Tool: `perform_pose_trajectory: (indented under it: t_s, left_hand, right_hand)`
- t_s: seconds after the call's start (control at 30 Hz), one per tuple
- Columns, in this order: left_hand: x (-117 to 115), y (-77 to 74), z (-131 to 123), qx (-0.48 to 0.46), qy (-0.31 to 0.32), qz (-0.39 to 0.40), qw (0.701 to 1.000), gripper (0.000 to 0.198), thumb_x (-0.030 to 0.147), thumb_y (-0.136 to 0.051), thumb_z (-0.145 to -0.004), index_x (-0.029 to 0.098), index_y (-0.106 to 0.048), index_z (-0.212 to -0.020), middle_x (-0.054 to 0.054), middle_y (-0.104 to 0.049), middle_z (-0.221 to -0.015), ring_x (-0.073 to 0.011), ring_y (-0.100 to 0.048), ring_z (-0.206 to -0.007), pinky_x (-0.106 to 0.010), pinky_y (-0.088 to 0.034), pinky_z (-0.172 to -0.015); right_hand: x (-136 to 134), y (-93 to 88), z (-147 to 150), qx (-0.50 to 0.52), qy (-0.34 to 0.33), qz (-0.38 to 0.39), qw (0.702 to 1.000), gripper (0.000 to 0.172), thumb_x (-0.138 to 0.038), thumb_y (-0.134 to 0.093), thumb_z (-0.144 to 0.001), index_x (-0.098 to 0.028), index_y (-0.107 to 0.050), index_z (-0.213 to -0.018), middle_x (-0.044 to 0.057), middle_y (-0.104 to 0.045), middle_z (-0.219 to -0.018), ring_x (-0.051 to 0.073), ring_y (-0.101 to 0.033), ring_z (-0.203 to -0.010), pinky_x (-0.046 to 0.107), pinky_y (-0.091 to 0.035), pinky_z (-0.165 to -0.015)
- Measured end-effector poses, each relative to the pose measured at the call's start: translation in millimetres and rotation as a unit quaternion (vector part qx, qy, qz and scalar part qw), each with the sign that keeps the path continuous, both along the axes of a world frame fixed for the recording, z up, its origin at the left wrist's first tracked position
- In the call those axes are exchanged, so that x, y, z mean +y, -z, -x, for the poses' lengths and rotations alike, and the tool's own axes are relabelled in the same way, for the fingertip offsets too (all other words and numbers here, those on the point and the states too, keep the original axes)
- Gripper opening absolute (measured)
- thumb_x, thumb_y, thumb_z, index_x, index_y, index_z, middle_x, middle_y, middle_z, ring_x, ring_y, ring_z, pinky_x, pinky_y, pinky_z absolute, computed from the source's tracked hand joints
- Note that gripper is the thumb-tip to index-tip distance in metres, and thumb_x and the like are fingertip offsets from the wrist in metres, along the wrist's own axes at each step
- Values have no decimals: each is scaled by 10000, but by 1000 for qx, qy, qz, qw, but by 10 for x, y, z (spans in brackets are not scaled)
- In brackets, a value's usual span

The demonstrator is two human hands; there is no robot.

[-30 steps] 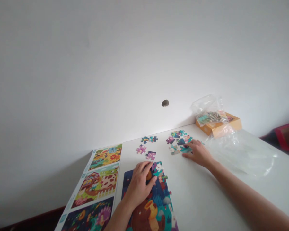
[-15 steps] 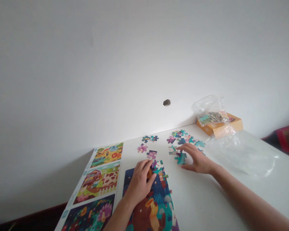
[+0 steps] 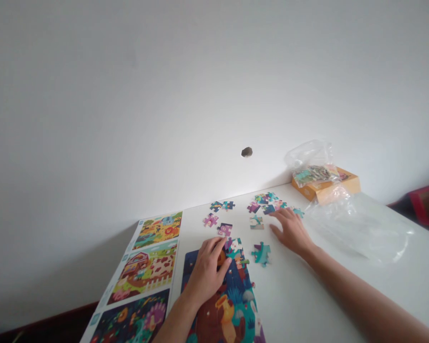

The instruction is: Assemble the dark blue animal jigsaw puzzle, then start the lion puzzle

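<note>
My left hand (image 3: pixel 210 267) rests with spread fingers on the partly joined jigsaw puzzle (image 3: pixel 214 312), which shows a bear and dark blue and teal plants. Its fingertips lie by the puzzle's upper edge, close to a purple puzzle piece (image 3: pixel 225 229). My right hand (image 3: pixel 289 231) is open over the table, fingertips beside the pile of loose puzzle pieces (image 3: pixel 269 209); part of the pile is hidden behind it. A teal puzzle piece (image 3: pixel 261 254) lies loose between the puzzle and my right hand. Above that piece sits a pale puzzle piece (image 3: pixel 256 222).
A picture sheet (image 3: pixel 148 269) with three scenes lies along the table's left side. More loose pieces (image 3: pixel 222 206) are near the wall. At the back right, a bag of pieces (image 3: pixel 314 174) rests on a yellow box (image 3: pixel 348 181), and an empty clear bag (image 3: pixel 372 236) spreads in front.
My right hand has let go of the teal piece, which now lies lower and nearer the puzzle. The hand has moved up and right toward the pile. My left hand stays put.
</note>
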State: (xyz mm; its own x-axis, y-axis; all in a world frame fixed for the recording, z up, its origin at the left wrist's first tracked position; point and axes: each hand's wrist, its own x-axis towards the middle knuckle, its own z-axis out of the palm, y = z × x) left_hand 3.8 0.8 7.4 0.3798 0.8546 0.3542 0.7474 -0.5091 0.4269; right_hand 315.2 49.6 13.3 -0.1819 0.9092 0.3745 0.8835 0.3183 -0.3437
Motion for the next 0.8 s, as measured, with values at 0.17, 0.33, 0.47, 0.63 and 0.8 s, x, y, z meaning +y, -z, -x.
perform_pose_trajectory:
  t_s: [0.17, 0.33, 0.47, 0.63, 0.8]
  left_hand:
    - [7, 34, 17, -5, 0, -4, 1000, 449, 276, -536, -920, 251, -505, -1368, -111, -565, -1275, -283, -524, -1222, -483, -476, -1049]
    - [10, 34, 25, -8, 0, 2, 1000, 449, 278, -541, -920, 241, -506, -1366, -110, -561, -1284, -273, -519, -1232, -465, -475, -1056]
    - [15, 27, 19, -15, 0, -2, 1000, 443, 273, -547, -913, 249, -519, -1354, -105, -574, -1270, -274, -529, -1221, -473, -479, -1050]
    - [10, 14, 17, -19, 6, -1, 1000, 449, 273, -537, -918, 266, -512, -1366, -110, -581, -1258, -285, -536, -1211, -495, -481, -1039]
    - [8, -3, 9, -17, 4, 3, 1000, 457, 265, -550, -908, 274, -518, -1364, -99, -584, -1249, -275, -540, -1204, -467, -486, -1041]
  right_hand:
    - [252, 128, -343, -40, 210, 28, 977, 527, -321, -507, -885, -172, -484, -1390, 185, -573, -1321, 395, -457, -1187, 537, -405, -901]
    - [314, 160, -498, -38, 217, 69, 973, 523, -360, -518, -871, -175, -509, -1360, 164, -648, -1181, 378, -505, -1143, 502, -400, -882]
    - [323, 160, -485, -31, 190, 70, 979, 452, -309, -509, -879, -207, -548, -1318, 122, -680, -1108, 335, -551, -1086, 458, -399, -860]
    - [252, 87, -332, -34, 123, 50, 991, 334, -211, -494, -896, -277, -654, -1182, 69, -701, -1139, 302, -549, -1095, 452, -378, -891]
    - [67, 26, 66, -36, -33, -10, 999, 324, -311, -517, -941, -291, -626, -1246, 73, -621, -1327, 317, -479, -1229, 486, -375, -964]
